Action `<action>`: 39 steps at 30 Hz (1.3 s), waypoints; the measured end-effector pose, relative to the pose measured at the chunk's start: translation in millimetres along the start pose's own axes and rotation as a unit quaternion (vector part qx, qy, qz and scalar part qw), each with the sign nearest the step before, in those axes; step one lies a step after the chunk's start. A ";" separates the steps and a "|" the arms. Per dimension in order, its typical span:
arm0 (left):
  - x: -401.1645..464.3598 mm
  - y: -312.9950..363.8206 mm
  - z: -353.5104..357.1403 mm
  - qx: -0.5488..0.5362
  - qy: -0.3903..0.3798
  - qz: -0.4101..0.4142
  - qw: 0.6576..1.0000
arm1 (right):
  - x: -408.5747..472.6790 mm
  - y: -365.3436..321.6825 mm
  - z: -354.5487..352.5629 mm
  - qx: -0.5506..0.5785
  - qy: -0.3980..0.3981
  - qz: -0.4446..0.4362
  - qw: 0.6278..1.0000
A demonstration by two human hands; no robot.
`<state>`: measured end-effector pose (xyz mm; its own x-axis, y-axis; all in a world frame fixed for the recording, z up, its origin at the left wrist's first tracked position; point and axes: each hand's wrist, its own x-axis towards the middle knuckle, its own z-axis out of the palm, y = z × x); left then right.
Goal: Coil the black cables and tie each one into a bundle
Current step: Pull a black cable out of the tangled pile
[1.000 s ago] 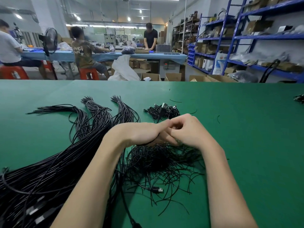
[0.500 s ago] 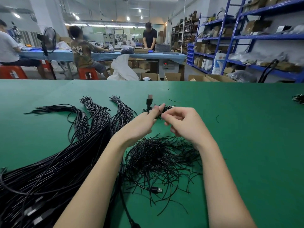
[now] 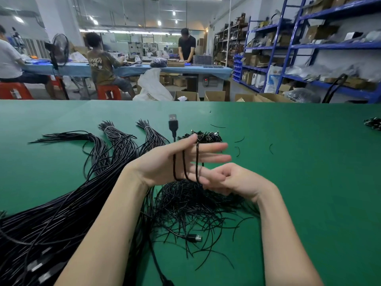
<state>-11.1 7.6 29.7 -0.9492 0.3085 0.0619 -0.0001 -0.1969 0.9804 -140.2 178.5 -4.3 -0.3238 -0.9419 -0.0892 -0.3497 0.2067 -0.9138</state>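
my left hand (image 3: pixel 177 159) is held flat, fingers straight, with a black cable (image 3: pixel 184 166) looped in three strands across the palm; its usb plug (image 3: pixel 172 122) sticks up above the thumb. my right hand (image 3: pixel 233 179) sits just below, fingers curled, pinching the cable at the lower loop. under both hands lies a heap of black twist ties (image 3: pixel 198 205) on the green table (image 3: pixel 299 182). uncoiled cables (image 3: pixel 51 219) fan out to the left, a pile of finished bundles (image 3: pixel 206 137) just behind my left fingers.
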 end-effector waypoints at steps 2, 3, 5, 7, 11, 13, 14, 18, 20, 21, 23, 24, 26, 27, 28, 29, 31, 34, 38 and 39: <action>0.3 0.3 2.9 0.065 -0.016 -0.061 0.996 | 0.2 -7.7 -4.7 -0.073 0.028 -0.002 0.997; 2.1 0.6 4.0 0.099 -0.011 -0.096 0.990 | 1.1 -11.7 -6.8 -0.095 0.045 -0.002 0.994; 6.7 1.8 6.9 0.161 0.009 -0.160 0.974 | 2.6 -18.4 -10.9 -0.109 0.081 -0.001 0.991; 10.8 1.6 9.7 0.222 0.043 -0.208 0.952 | 4.1 -22.9 -14.4 -0.149 0.136 0.004 0.979; 18.0 -2.0 8.3 0.264 0.175 -0.190 0.929 | 9.2 -29.7 -10.6 -0.196 0.247 -0.009 0.949; 21.2 -5.9 3.7 0.270 0.213 -0.168 0.924 | 14.2 -30.2 -5.2 -0.140 0.296 -0.010 0.945; 22.0 -7.6 1.9 0.272 0.225 -0.160 0.922 | 16.4 -30.1 -1.9 -0.103 0.312 -0.008 0.944; 24.8 -14.5 -4.5 0.242 0.262 -0.120 0.927 | 23.3 -27.9 5.7 -0.013 0.370 0.002 0.929; 26.0 -16.8 -7.0 0.258 0.276 -0.111 0.919 | 24.6 -26.6 7.2 -0.005 0.378 0.011 0.926; 26.2 -17.0 -6.2 0.277 0.281 -0.107 0.912 | 25.2 -25.7 7.0 -0.002 0.378 0.020 0.926; 26.7 -16.9 -3.8 0.309 0.294 -0.093 0.900 | 25.0 -23.6 4.2 -0.030 0.374 0.046 0.926; 27.9 -17.5 -3.6 0.314 0.302 -0.083 0.896 | 24.5 -22.7 3.0 -0.039 0.365 0.058 0.928; 29.3 -18.8 -3.6 0.319 0.317 -0.062 0.891 | 24.2 -21.3 1.3 -0.006 0.330 0.061 0.942; 29.2 -18.8 -2.4 0.312 0.322 -0.054 0.892 | 23.0 -20.9 0.9 0.011 0.312 0.059 0.948; 29.0 -19.2 -2.2 0.296 0.324 -0.043 0.898 | 21.9 -20.9 0.9 0.022 0.295 0.056 0.953; 28.6 -19.5 -1.6 0.273 0.322 -0.034 0.906 | 20.6 -20.6 1.0 0.033 0.281 0.053 0.958; 29.7 -22.3 -2.8 0.225 0.322 -0.014 0.920 | 19.1 -20.3 1.7 0.060 0.260 0.039 0.963; 32.9 -24.3 -5.3 0.131 0.315 0.013 0.940 | 18.3 -19.9 3.7 0.092 0.261 0.006 0.961; 31.9 -23.8 -5.7 0.079 0.286 0.034 0.954 | 17.4 -18.0 4.9 0.066 0.261 -0.049 0.962; 31.8 -24.0 -5.6 0.071 0.291 0.036 0.953 | 16.4 -17.8 4.5 0.068 0.257 -0.059 0.962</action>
<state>-43.0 16.9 7.0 -0.9590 -0.2779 0.0562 0.0750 -0.0575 0.9955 -135.3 158.1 8.7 -0.6934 -0.6940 0.1940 -0.3035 0.0371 -0.9521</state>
